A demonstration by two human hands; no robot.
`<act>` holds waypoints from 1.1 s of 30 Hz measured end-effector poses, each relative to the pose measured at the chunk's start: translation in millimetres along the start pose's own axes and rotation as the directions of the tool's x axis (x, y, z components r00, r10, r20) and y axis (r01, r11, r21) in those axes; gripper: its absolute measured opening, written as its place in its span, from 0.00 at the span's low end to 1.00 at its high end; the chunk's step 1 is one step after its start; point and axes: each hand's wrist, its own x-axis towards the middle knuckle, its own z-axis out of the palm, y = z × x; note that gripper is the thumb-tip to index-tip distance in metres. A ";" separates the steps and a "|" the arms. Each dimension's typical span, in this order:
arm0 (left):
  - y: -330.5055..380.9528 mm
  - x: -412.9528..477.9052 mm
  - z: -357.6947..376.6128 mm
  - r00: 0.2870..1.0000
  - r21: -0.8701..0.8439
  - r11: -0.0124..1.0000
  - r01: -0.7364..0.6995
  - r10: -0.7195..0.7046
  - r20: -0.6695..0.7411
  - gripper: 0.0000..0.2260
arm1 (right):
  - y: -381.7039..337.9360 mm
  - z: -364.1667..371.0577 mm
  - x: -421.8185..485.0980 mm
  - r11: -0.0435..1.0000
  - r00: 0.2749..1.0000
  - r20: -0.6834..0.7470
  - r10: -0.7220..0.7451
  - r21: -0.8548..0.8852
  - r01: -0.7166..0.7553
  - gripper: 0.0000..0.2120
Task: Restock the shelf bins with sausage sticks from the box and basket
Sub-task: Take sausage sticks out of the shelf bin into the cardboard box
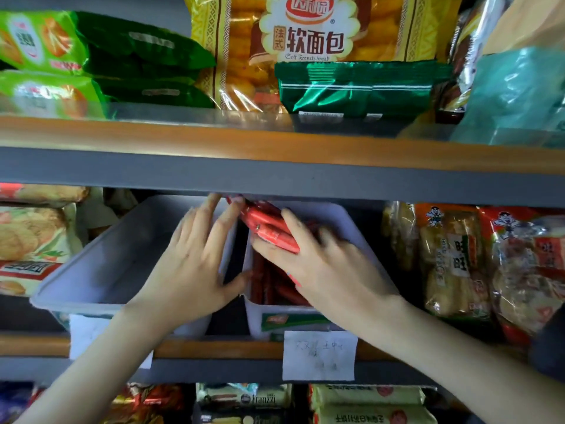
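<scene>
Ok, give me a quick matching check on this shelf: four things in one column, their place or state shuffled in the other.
1 left hand
2 right hand
3 soft French bread bag
4 handwritten paper label

A on the upper shelf
B grips red sausage sticks over the right bin
C stuck on the lower shelf edge, below the right bin
D fingers spread on the left bin side wall

Pairs: 1-D, 2-B, 3-A, 4-C.

Middle shelf: left bin and right bin, both white, side by side, flanked by biscuit packs at left and rice-cracker bags at right.
</scene>
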 end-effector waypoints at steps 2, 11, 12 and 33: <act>5.6 -10.0 -9.7 0.983 0.097 0.992 -0.078 0.093 -0.157 0.36 | -5.7 -2.1 -1.4 0.998 0.988 -0.140 -0.059 0.014 0.062 0.27; 6.2 -111.4 -62.2 0.926 0.330 0.936 0.125 0.009 -0.376 0.28 | -75.6 -23.3 8.1 0.890 0.839 -0.435 -0.327 0.158 0.428 0.31; 4.2 -122.3 -68.9 0.917 0.342 0.928 0.149 0.000 -0.400 0.28 | -91.9 -25.9 7.7 0.879 0.839 -0.442 -0.318 0.194 0.435 0.31; -3.6 -705.8 -13.8 0.007 0.661 0.304 0.686 -0.911 0.412 0.39 | -584.2 209.0 -193.0 0.096 0.160 -0.003 -0.987 0.790 0.605 0.41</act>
